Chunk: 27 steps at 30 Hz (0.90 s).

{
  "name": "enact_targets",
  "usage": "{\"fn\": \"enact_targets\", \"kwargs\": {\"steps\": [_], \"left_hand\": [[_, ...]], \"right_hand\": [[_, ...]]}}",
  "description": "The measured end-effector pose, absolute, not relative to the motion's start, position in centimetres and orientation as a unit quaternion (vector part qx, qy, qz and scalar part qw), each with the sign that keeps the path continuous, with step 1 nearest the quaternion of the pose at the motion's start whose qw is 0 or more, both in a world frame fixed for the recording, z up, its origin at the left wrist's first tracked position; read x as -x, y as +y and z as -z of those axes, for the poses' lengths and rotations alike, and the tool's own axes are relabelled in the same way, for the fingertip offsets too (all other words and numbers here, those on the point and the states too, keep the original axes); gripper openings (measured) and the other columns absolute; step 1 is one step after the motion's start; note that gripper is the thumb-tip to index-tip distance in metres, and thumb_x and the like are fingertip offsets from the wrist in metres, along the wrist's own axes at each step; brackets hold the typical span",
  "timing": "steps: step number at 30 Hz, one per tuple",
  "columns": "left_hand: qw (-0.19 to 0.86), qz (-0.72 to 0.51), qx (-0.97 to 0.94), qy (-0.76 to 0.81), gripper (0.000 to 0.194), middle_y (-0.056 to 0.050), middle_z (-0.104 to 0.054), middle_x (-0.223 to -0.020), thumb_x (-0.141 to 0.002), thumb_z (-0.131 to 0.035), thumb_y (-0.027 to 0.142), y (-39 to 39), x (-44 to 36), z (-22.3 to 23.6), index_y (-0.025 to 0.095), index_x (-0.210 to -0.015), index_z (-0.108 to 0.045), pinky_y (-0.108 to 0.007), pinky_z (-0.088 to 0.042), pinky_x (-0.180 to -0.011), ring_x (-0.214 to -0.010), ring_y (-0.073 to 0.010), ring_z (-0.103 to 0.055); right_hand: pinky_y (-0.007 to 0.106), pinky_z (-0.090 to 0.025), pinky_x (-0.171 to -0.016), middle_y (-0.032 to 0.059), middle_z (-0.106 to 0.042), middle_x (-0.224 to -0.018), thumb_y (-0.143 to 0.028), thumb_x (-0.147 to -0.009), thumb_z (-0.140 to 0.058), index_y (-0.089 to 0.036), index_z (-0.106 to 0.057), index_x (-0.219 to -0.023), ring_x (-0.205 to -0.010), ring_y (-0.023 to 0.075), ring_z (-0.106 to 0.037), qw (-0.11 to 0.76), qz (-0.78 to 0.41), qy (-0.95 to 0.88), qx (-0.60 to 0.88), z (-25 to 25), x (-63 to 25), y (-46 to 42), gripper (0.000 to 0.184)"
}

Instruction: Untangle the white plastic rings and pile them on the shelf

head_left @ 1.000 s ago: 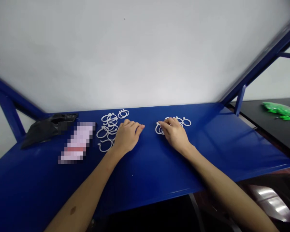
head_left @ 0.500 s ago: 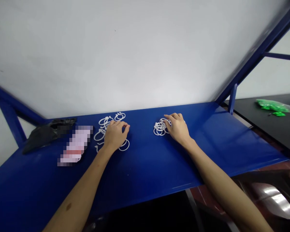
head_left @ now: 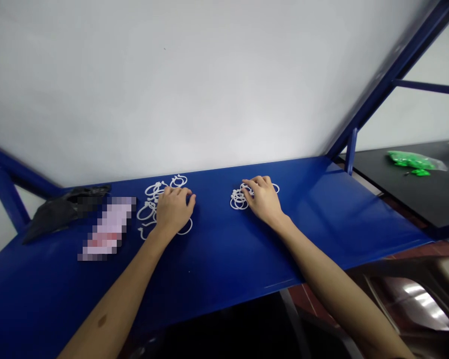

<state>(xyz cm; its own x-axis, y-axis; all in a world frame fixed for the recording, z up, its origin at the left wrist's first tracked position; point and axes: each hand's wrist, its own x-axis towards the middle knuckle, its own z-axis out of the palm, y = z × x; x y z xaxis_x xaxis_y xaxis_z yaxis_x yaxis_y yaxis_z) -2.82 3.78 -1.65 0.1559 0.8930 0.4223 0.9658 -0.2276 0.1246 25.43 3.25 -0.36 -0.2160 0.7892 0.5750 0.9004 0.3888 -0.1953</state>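
On the blue bench (head_left: 224, 244), a wide spread of white rings (head_left: 150, 204) at left looks ungathered, partly under the left hand (head_left: 173, 208), while a smaller heap (head_left: 238, 196) at right looks gathered, partly under the right hand (head_left: 264, 200), both hands' fingers (head_left: 186, 191) loosely curled, half open, any hold impossible to tell.

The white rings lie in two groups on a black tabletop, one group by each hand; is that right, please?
Not quite: in the head view, the tabletop under the white rings is blue; they lie in two groups, one by the left hand, one by the right hand.
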Motion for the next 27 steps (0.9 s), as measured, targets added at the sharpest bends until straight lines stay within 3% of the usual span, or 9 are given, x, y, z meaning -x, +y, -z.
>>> {"fn": "enact_targets", "kwargs": {"steps": [5, 7, 14, 20, 24, 27], "left_hand": [[0.111, 0.138, 0.742, -0.646, 0.048, -0.017, -0.065, -0.129, -0.093, -0.043, 0.041, 6.6, 3.5, 1.2, 0.015, -0.128, -0.062, -0.054, -0.039, -0.095, -0.118, -0.0396, -0.048], [0.100, 0.103, 0.744, -0.652, 0.050, -0.018, -0.064, -0.131, -0.092, -0.042, 0.038, 7.7, 4.1, 1.4, 0.014, -0.132, -0.059, -0.054, -0.038, -0.096, -0.119, -0.0401, -0.047], [0.117, 0.126, 0.761, -0.625, 0.027, -0.012, -0.073, -0.100, -0.093, -0.045, 0.028, 6.5, 5.5, 1.7, 0.021, -0.109, -0.065, -0.047, -0.037, -0.092, -0.103, -0.0324, -0.055], [0.166, 0.260, 0.758, -0.574, 0.014, -0.007, -0.069, -0.083, -0.094, -0.049, 0.026, 2.4, 4.1, -1.3, 0.023, -0.093, -0.063, -0.044, -0.038, -0.089, -0.092, -0.0283, -0.057], [0.215, 0.386, 0.790, -0.424, 0.011, -0.002, -0.067, -0.078, -0.094, -0.054, 0.020, -0.7, 0.8, -3.2, 0.025, -0.088, -0.061, -0.038, -0.043, -0.083, -0.084, -0.0218, -0.059], [0.244, 0.400, 0.821, -0.325, 0.015, 0.001, -0.067, -0.078, -0.094, -0.055, 0.013, -2.2, -1.3, -2.9, 0.025, -0.087, -0.060, -0.036, -0.045, -0.085, -0.082, -0.0179, -0.061]], "right_hand": [[0.046, -0.050, -0.094, 0.0135, -0.067, -0.109, -0.028, -0.099, -0.054, -0.016, -0.070, -0.123, -0.104, 0.0299, -0.052, 0.304, 0.074, -0.784, 0.535, 0.6, -25.0, 3.1, 0.031], [0.046, -0.050, -0.094, 0.0132, -0.068, -0.108, -0.028, -0.099, -0.055, -0.016, -0.070, -0.122, -0.104, 0.0299, -0.052, 0.304, 0.070, -0.786, 0.533, 0.5, -24.8, 3.0, 0.030], [0.045, -0.050, -0.094, 0.0131, -0.068, -0.105, -0.027, -0.098, -0.056, -0.015, -0.071, -0.120, -0.102, 0.0299, -0.052, 0.302, 0.053, -0.794, 0.525, -0.2, -24.2, 2.3, 0.029], [0.045, -0.049, -0.095, 0.0134, -0.069, -0.105, -0.029, -0.099, -0.055, -0.015, -0.071, -0.117, -0.101, 0.0287, -0.053, 0.322, 0.028, -0.804, 0.498, -0.4, -23.8, 2.0, 0.028], [0.040, -0.049, -0.092, 0.0100, -0.070, -0.100, -0.034, -0.101, -0.054, -0.017, -0.069, -0.117, -0.097, 0.0237, -0.059, 0.371, -0.059, -0.815, 0.441, -0.7, -22.9, 1.0, 0.028], [0.033, -0.051, -0.083, 0.0054, -0.071, -0.093, -0.038, -0.101, -0.053, -0.018, -0.067, -0.114, -0.086, 0.0184, -0.063, 0.392, -0.161, -0.813, 0.399, -1.1, -21.8, -0.3, 0.027]]}}
